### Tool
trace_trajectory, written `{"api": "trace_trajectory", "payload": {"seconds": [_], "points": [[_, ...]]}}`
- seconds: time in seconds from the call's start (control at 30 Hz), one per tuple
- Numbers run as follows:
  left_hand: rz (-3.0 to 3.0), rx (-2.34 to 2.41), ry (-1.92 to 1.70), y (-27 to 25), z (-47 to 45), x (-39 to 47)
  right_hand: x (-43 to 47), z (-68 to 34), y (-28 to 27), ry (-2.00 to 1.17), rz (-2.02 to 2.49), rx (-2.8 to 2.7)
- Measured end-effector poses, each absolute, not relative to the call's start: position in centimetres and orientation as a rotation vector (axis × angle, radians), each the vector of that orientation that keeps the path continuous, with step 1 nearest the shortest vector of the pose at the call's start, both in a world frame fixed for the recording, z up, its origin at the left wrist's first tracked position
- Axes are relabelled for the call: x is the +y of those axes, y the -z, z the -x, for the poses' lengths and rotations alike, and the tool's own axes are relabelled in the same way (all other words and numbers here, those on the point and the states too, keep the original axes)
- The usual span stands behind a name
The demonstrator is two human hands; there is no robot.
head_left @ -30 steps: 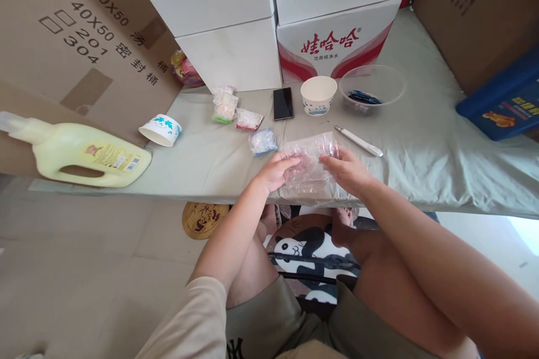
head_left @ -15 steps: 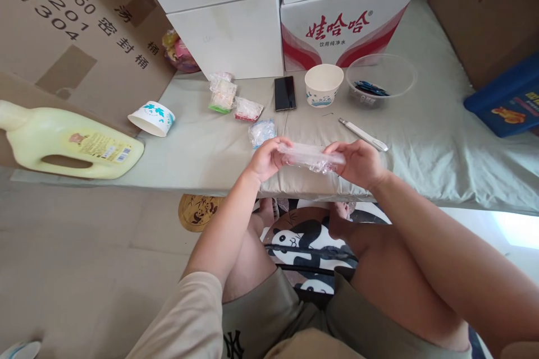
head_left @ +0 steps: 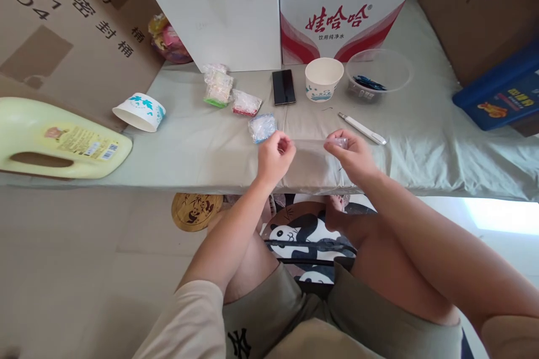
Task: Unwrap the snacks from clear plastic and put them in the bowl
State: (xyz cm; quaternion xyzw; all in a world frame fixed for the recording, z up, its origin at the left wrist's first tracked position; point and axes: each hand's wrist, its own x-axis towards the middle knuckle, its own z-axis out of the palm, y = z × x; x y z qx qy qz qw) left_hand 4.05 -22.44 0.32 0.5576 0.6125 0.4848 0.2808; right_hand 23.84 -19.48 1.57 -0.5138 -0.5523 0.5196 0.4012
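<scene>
Clear plastic film, thin and hard to see, stretches between my two hands above the cloth. My left hand pinches its left end with curled fingers. In my right hand is a crumpled clear bundle of the same film, gripped between thumb and fingers. Just behind my left hand lies a blue-edged wrapped packet. Beyond it are a red-edged packet and a green-edged packet, both in clear wrap. A white utility knife rests behind my right hand.
Along the back stand a phone lying flat, a paper cup and a clear bowl with dark blue packets. A tipped paper cup and yellow jug are left. White cartons wall the back; a blue container is right.
My hands have drawn apart. The film that was bunched between both hands is now stretched thin, with its crumpled part in my right hand. The view has shifted slightly.
</scene>
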Motion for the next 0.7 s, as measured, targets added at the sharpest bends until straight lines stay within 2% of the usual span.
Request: {"api": "trace_trajectory", "payload": {"seconds": [0.1,0.23,0.4,0.57,0.7], "points": [[-1.422,1.273,-1.156,0.3,-5.3,-23.0,-20.7,-22.9,-1.7,-1.296,1.144,-1.522],[-1.299,0.973,-1.160,1.3,-6.0,-22.5,-21.3,-21.8,-1.4,-1.414,0.993,-1.558],[-1.212,1.084,-1.241,0.9,-5.4,-22.4,-21.4,-21.4,-1.5,-1.106,1.208,-1.510],[-1.240,1.130,-1.129,-0.7,-4.7,-22.9,-21.4,-22.0,-2.1,-1.256,1.287,-1.654],[-1.257,1.229,-1.262,-1.9,-4.2,-22.5,-17.7,-23.8,-4.4,-1.018,1.324,-1.598]]}}
